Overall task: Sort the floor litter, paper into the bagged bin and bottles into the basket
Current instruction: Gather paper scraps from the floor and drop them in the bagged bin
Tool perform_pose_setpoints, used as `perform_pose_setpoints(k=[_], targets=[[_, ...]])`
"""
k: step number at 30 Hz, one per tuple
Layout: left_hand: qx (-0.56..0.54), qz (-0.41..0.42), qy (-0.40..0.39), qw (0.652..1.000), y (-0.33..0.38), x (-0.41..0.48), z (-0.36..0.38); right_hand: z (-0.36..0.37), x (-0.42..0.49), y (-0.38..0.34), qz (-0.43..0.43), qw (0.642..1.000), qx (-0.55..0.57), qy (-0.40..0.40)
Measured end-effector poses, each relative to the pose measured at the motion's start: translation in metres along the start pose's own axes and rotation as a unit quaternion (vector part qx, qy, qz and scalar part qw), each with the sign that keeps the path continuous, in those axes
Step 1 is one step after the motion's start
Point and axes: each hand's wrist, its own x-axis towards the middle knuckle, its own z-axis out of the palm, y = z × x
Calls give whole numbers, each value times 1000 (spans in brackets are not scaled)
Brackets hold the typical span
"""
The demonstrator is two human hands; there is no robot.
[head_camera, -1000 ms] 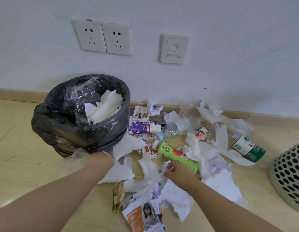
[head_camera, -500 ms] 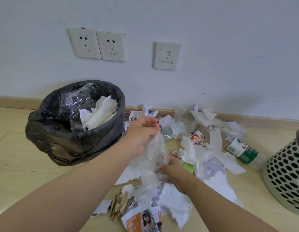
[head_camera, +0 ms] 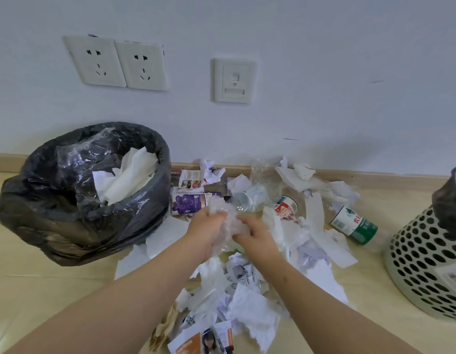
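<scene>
Scrunching litter for binning.
My left hand (head_camera: 209, 232) and right hand (head_camera: 256, 235) clamp a crinkled clear plastic wad (head_camera: 228, 217) above torn white paper scraps (head_camera: 252, 315); next, I reckon: carry it left into the black-bagged round bin (head_camera: 55, 221).

Basket (head_camera: 423, 264) partly off rt edge

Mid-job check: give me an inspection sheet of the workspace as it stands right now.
Surface: pale wooden floor, strewn with litter.
Job's things: black-bagged round bin holds white paper sheets; perforated pale plastic basket at right; green-labelled clear plastic bottle lies on floor; torn white paper scraps scattered.
Clutter: purple-printed carton beside bin.
Grip: left hand and right hand both grip crumpled clear plastic film.
Cables: nothing seen.
Surroundings: white wall, two white wall sockets, white switch plate.
</scene>
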Motion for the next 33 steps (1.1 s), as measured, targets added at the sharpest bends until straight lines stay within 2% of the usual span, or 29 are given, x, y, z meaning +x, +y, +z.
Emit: perform_pose_setpoints(k=[5, 8, 13, 18, 20, 22, 26, 33], targets=[[4, 35, 83, 996, -2, 18, -9, -22, 20, 6, 15, 995, 6, 100], [5, 37, 113, 993, -1, 30, -13, -32, 42, 9, -1, 986, -95, 134], [24, 43, 150, 988, 5, 55, -20, -18, 82, 9, 5, 985, -132, 112], [32, 25, 146, 989, 5, 60, -27, 1, 103, 23, 101, 973, -204, 33], [27, 8, 145, 989, -1, 64, -34, 14, 105, 36, 132, 986, -101, 25], [15, -19, 142, 990, -5, 69, -40, 20, 103, 42, 132, 989, -28, 54], [-18, -40, 128, 991, -17, 76, -44, 15, 99, 35, 147, 986, -27, 74], [-18, -22, 149, 988, -18, 69, -37, -3, 67, 0, 18, 985, 38, 167]])
